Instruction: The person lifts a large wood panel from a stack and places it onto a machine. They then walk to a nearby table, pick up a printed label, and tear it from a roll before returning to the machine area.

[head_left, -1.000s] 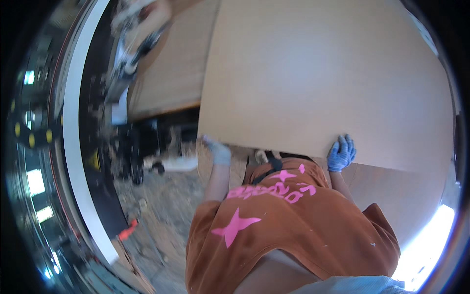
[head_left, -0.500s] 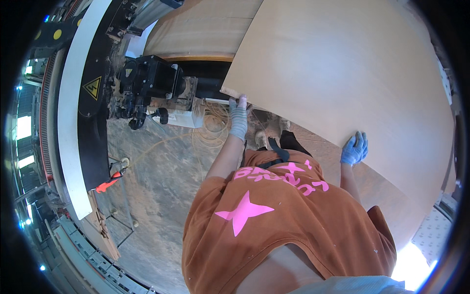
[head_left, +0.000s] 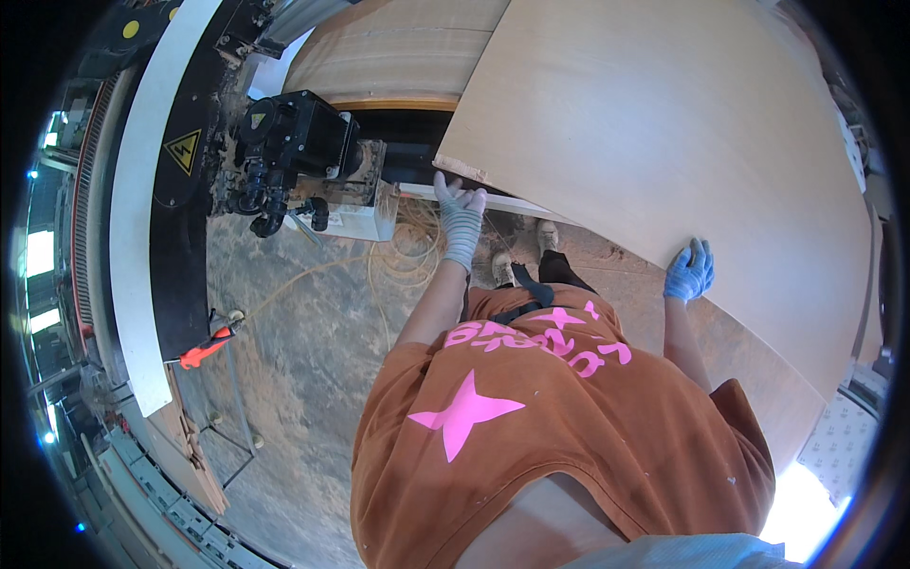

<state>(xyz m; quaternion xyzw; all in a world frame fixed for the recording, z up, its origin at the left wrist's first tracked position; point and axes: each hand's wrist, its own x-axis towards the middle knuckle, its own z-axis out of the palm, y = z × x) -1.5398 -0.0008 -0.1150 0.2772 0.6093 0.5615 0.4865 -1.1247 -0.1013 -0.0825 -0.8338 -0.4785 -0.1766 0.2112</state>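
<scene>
A large pale wooden board [head_left: 607,123] spans the upper right, its near edge running diagonally past both my hands. My left hand [head_left: 461,220], in a grey-white glove, is open with its fingers apart. Its fingertips are just at the board's near left corner; whether they touch it I cannot tell. Farther right, my right hand [head_left: 689,270] in a blue glove is closed over the near edge, with its fingers on the upper face. Its thumb is not clearly visible. Under the board's left side lies another wood-coloured sheet [head_left: 389,57].
A black motor unit [head_left: 299,137] on a dusty machine stands at the left, beside a long white-and-black beam [head_left: 142,218]. A red-orange handle [head_left: 206,349] sticks out below it. A coiled yellowish hose [head_left: 417,232] lies on the dusty floor [head_left: 303,379]. Wood strips [head_left: 194,446] lie lower left.
My left hand has let go of the board's corner and its fingers have spread. The board has shifted slightly away, and my right hand has moved a little farther with it.
</scene>
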